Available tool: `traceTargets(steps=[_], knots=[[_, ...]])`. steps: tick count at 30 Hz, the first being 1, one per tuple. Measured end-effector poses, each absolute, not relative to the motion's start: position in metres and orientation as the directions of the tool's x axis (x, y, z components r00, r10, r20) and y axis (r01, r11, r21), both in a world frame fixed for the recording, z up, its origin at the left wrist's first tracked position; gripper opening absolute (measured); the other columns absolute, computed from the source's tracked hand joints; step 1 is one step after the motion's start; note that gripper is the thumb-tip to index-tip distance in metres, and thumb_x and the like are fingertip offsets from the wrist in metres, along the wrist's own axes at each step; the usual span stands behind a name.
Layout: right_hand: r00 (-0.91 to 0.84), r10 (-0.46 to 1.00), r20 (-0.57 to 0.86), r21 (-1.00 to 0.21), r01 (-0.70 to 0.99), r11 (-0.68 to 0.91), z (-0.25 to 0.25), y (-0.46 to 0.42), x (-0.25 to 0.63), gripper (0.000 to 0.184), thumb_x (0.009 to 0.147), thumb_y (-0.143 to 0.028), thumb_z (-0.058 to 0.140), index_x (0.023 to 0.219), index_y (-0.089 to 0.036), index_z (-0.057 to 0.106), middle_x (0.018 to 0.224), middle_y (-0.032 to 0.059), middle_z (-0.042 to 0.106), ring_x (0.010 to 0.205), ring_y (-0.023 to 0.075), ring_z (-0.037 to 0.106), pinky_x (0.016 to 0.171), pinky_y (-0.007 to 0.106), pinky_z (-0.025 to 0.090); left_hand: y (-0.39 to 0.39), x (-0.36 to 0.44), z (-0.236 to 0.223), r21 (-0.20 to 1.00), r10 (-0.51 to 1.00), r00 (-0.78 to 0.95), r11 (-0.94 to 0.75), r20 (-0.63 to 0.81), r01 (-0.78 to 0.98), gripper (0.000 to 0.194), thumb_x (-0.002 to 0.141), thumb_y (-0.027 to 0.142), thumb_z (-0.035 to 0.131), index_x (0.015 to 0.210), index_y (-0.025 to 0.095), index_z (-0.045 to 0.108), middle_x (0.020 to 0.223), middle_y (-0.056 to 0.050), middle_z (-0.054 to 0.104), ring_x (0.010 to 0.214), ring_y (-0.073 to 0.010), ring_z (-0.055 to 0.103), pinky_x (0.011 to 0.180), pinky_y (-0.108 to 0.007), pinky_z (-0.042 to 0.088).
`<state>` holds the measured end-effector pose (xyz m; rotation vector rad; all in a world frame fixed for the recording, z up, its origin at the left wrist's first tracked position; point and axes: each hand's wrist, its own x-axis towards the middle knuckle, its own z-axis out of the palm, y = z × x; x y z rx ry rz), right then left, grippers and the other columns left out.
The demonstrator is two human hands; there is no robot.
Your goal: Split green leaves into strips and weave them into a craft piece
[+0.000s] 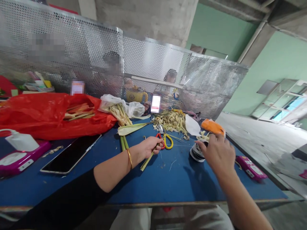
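My left hand (153, 147) is closed around a thin pale-green plant strip (146, 162), whose cut end points down toward the table. Beside those fingers lie scissors (169, 141) with one red and one yellow handle. A fine thread (179, 145) runs from near my left hand toward a spool (197, 153) standing on the blue table (172, 185). Over the spool's right side hovers my right hand (219, 153), thumb and fingers apart; whether the thumb touches the spool I cannot tell. Behind the scissors sits a heap of dried strips (170, 121).
A red plastic bag (31, 111) of husks, a phone (72, 155) and a purple power strip (24, 159) occupy the left. Long stalks (124, 142) lie mid-table. An orange packet (213, 126) and another purple device (251, 168) are right. A perforated metal screen (148, 60) borders the back; people sit beyond it.
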<state>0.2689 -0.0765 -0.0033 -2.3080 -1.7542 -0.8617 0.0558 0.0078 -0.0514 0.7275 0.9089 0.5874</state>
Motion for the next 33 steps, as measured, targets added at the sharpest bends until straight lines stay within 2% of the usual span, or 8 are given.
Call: traceTargets(steps=[3,6,11,14,17,20,24,33], knots=[[0.277,0.933,0.229,0.230,0.916,-0.328,0.004,-0.067,0.290,0.054,0.091,-0.058,0.037,0.097,-0.011,0.061,0.092,0.0207,0.066,0.083,0.0328,0.065,0.065,0.037,0.045,0.008,0.055,-0.050,0.790,0.746,0.475,0.593,-0.466,-0.156,0.022,0.086,0.014,0.049,0.064,0.015,0.044,0.052,0.007,0.036,0.037,-0.0008,0.024,0.035,-0.012,0.013],[0.178,0.977,0.119,0.202,0.959,-0.199,0.009,-0.060,0.308,0.041,0.090,-0.048,0.043,0.104,-0.015,0.062,0.097,0.0155,0.068,0.089,0.0294,0.066,0.068,0.035,0.045,0.007,0.055,-0.047,0.807,0.772,0.458,0.564,-0.441,-0.175,0.021,0.087,0.011,0.045,0.066,0.014,0.046,0.052,0.007,0.035,0.038,-0.0013,0.024,0.035,-0.013,0.014],[0.015,0.976,0.216,0.238,0.969,-0.067,0.015,-0.058,0.310,0.032,0.081,-0.032,0.058,0.109,-0.017,0.064,0.113,0.0137,0.064,0.101,0.0291,0.060,0.079,0.036,0.043,0.012,0.049,-0.041,0.824,0.809,0.438,0.521,-0.392,-0.225,0.018,0.087,0.009,0.044,0.070,0.013,0.048,0.056,0.006,0.037,0.039,-0.0010,0.027,0.036,-0.013,0.016],[-0.123,0.916,0.383,0.067,0.992,0.105,-0.002,-0.065,0.273,0.024,0.092,-0.032,0.046,0.095,-0.018,0.065,0.100,0.0096,0.066,0.091,0.0206,0.061,0.077,0.029,0.042,0.019,0.043,-0.039,0.823,0.821,0.433,0.508,-0.373,-0.255,0.021,0.088,0.010,0.042,0.069,0.014,0.046,0.056,0.006,0.035,0.039,-0.0012,0.027,0.036,-0.012,0.017],[-0.384,0.894,0.233,-0.033,0.915,0.402,-0.028,-0.063,0.222,0.029,0.095,-0.030,0.039,0.079,-0.020,0.062,0.085,0.0053,0.064,0.080,0.0161,0.060,0.070,0.025,0.042,0.025,0.039,-0.039,0.822,0.831,0.432,0.494,-0.351,-0.282,0.024,0.090,0.010,0.038,0.067,0.015,0.045,0.055,0.007,0.032,0.038,-0.0011,0.025,0.035,-0.012,0.017],[-0.239,0.958,0.157,-0.005,0.970,0.242,-0.046,-0.039,0.185,0.020,0.092,-0.025,0.043,0.096,-0.015,0.061,0.098,0.0110,0.064,0.093,0.0206,0.061,0.077,0.028,0.042,0.027,0.038,-0.040,0.825,0.831,0.440,0.489,-0.341,-0.284,0.025,0.089,0.010,0.038,0.066,0.015,0.044,0.054,0.007,0.032,0.038,-0.0013,0.025,0.034,-0.012,0.017],[-0.102,0.988,0.116,-0.027,0.994,0.106,-0.054,0.004,0.168,0.028,0.087,-0.029,0.051,0.103,-0.007,0.058,0.102,0.0216,0.064,0.094,0.0285,0.063,0.075,0.033,0.044,0.027,0.037,-0.039,0.835,0.829,0.447,0.481,-0.335,-0.267,0.024,0.089,0.011,0.040,0.065,0.015,0.045,0.054,0.006,0.035,0.037,-0.0015,0.027,0.034,-0.011,0.018],[-0.054,0.997,-0.059,-0.224,0.974,0.040,-0.049,-0.022,0.204,0.039,0.067,-0.009,0.061,0.106,-0.010,0.058,0.097,0.0179,0.068,0.092,0.0298,0.064,0.069,0.031,0.041,0.027,0.036,-0.039,0.846,0.849,0.390,0.470,-0.356,-0.252,0.026,0.090,0.012,0.039,0.065,0.015,0.045,0.052,0.007,0.033,0.036,-0.0016,0.027,0.034,-0.012,0.018]])
